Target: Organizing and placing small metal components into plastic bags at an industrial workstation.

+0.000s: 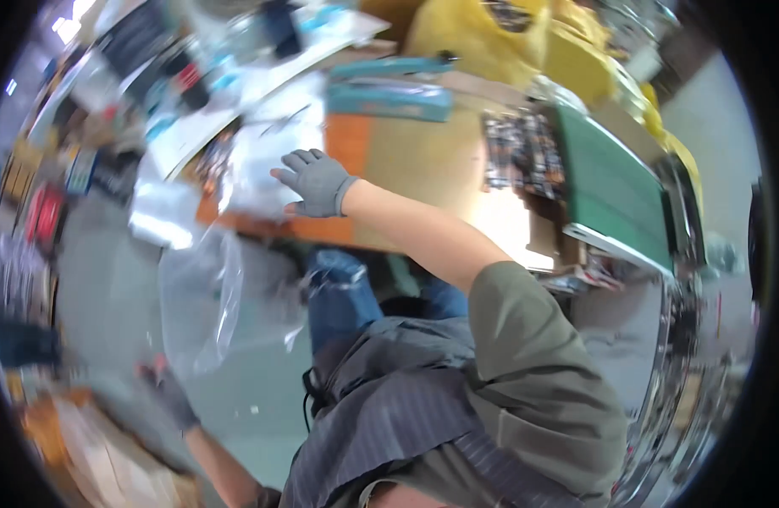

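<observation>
My right hand [315, 182], in a grey glove with bare fingertips, reaches over the table with its fingers spread. Beneath it are clear plastic bags [267, 161]; whether it presses on them is hard to tell. My left hand [168, 394], gloved alike, is low at the left above the floor, its fingers smeared by motion. Close to its fingertips a large clear plastic bag [201, 300] hangs from the table edge; I cannot tell whether they touch.
A teal bag sealer [389, 97] lies at the table's back. Dark striped small items [525, 152] are piled beside a green panel [614, 182] on the right. Yellow bags [478, 38] stand behind. An open carton [110, 457] with plastic lining sits at lower left.
</observation>
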Demonstrator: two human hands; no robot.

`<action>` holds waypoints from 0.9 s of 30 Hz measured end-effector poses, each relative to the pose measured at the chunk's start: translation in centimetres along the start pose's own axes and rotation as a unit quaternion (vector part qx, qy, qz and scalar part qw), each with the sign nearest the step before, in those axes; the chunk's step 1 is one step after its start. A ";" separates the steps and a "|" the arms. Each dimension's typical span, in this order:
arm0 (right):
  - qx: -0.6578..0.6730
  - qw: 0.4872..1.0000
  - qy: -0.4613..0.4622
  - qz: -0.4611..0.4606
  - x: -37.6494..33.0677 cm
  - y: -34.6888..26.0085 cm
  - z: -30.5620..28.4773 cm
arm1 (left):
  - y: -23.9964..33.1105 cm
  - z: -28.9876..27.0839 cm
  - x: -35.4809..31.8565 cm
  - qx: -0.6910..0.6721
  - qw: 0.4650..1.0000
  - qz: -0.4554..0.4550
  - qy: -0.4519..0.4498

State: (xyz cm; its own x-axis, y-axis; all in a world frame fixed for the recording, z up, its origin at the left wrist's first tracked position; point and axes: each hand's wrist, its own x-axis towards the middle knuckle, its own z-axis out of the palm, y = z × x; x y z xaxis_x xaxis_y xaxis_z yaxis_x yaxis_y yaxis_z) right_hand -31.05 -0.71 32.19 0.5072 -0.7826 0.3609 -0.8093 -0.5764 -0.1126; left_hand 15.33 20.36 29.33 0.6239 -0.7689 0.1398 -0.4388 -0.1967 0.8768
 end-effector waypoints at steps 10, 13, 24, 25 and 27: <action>-0.220 0.703 0.001 0.677 -29.0 29.7 -14.6 | 25.5 26.1 -10.9 -0.068 0.915 0.185 -0.352; -0.022 0.642 -0.028 0.766 -29.5 29.3 -15.7 | 29.3 38.9 -16.4 -0.042 0.824 0.329 -0.460; 0.363 0.654 0.203 0.632 -27.6 26.8 -11.7 | 36.2 64.1 -28.5 -0.027 0.683 -0.100 -0.723; 0.473 0.601 0.204 0.611 -27.1 26.4 -10.7 | 36.1 63.6 -29.0 -0.072 0.696 -0.151 -0.698; 0.677 0.470 0.265 0.500 -27.4 24.9 -9.5 | 35.4 60.6 -27.5 -0.099 0.650 -0.189 -0.730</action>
State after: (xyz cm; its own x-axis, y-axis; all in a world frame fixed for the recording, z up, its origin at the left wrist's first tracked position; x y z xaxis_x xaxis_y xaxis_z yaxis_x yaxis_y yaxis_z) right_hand -67.89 8.57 28.28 -0.3629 -0.8596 -0.3598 0.5484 0.1151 -0.8282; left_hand -56.56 -2.28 28.66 -0.6781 -0.4755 -0.5604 -0.2501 -0.5677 0.7843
